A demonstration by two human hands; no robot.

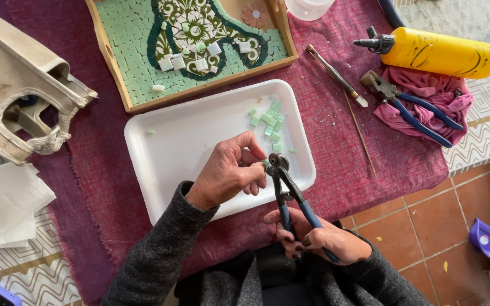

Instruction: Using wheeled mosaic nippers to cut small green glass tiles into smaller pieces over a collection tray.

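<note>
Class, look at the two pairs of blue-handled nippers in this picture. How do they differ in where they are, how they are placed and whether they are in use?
The nippers in use are gripped by the right hand, over the white tray; the spare nippers lie untouched on the pink cloth. The held pair points its jaws up at a small green tile held by the left hand; the spare pair lies flat, touching no tile. Both have blue handles and metal heads.

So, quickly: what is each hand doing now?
Left hand: pinching a small green tile piece.
Right hand: closed on the blue-handled nippers.
</note>
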